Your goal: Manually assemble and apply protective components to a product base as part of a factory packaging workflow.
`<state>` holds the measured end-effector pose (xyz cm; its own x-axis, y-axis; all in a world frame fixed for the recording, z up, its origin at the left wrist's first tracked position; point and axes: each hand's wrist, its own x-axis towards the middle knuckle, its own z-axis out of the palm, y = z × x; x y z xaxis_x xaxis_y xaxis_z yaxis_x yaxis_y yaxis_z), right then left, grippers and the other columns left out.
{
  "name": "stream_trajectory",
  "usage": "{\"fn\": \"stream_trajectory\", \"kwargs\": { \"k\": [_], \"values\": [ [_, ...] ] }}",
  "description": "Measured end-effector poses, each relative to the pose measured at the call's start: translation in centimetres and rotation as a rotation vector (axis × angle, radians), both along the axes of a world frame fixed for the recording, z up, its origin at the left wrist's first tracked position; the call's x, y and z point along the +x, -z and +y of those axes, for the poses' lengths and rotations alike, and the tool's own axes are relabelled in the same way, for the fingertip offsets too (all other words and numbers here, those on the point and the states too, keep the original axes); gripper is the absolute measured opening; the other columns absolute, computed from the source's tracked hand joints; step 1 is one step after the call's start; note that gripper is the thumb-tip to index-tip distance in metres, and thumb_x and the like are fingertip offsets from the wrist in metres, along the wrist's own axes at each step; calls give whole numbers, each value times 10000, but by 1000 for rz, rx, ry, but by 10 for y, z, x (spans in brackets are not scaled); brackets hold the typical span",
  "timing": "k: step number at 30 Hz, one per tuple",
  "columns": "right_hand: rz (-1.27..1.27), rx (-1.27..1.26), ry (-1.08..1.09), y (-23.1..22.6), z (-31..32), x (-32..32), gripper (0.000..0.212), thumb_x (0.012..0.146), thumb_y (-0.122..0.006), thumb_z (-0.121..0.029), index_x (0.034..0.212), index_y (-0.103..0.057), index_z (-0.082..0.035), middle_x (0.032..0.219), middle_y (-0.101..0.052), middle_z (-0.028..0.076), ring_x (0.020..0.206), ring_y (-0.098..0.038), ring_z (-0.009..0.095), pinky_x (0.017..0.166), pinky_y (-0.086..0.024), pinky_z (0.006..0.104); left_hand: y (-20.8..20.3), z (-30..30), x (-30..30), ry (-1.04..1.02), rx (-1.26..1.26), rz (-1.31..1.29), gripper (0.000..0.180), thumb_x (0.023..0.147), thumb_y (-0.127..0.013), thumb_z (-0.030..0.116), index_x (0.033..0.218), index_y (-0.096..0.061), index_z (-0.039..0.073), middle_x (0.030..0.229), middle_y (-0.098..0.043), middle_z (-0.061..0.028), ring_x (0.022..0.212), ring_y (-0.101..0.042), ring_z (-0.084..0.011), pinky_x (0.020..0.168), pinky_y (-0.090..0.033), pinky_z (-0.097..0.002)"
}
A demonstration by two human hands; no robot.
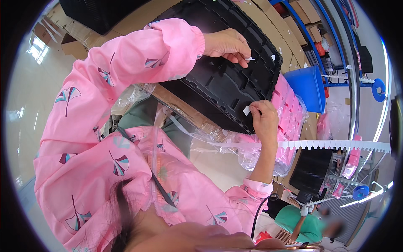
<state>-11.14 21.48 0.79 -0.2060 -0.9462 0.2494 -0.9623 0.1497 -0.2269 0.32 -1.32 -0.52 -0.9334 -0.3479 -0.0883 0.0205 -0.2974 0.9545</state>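
A large black plastic crate (218, 84) with a ridged face lies in front of me, a few small white pieces dotted near its far right edge. My left hand (228, 45) reaches across it from the left, fingers pinched on a small white piece (249, 59). Lower down, at the crate's near right corner, my right hand (264, 117) grips a small white square piece (247, 111) between thumb and fingertips. Whether either white piece touches the crate I cannot tell. Both my sleeves are pink with a leaf print.
Pink items in clear plastic (286, 126) lie right of the crate, beside a blue bin (304, 87). A white toothed strip (331, 145) crosses the right side. Cardboard (262, 21) spreads beyond the crate. Blue shelving (321, 46) holds boxes. A person in green (300, 222) is at lower right.
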Motion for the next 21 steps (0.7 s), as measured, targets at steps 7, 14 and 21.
{"fn": "stream_trajectory", "kwargs": {
  "k": [7,14,21],
  "values": [
    [98,51,2,-2,-2,5,18,721,-591,-46,729,-604,-36,758,-570,84,772,-542,275,698,-406,368,-3,5,5,13,67,31,170,758,-635,157,858,-577,32,791,-621,-68,703,-634,-132,541,-459,-177],
    [164,27,-34,0,1,9,29,726,-583,-40,750,-568,-33,764,-555,90,745,-531,281,681,-413,373,2,3,1,39,194,2,166,785,-582,136,877,-565,-2,736,-587,-70,641,-596,-104,468,-446,-173],
    [180,-41,-112,4,3,9,68,718,-587,-12,744,-527,-29,765,-533,94,728,-521,283,613,-433,372,4,2,1,46,316,-55,185,800,-490,124,897,-547,-22,726,-563,-72,578,-548,-101,389,-379,-178]
  ]
}}
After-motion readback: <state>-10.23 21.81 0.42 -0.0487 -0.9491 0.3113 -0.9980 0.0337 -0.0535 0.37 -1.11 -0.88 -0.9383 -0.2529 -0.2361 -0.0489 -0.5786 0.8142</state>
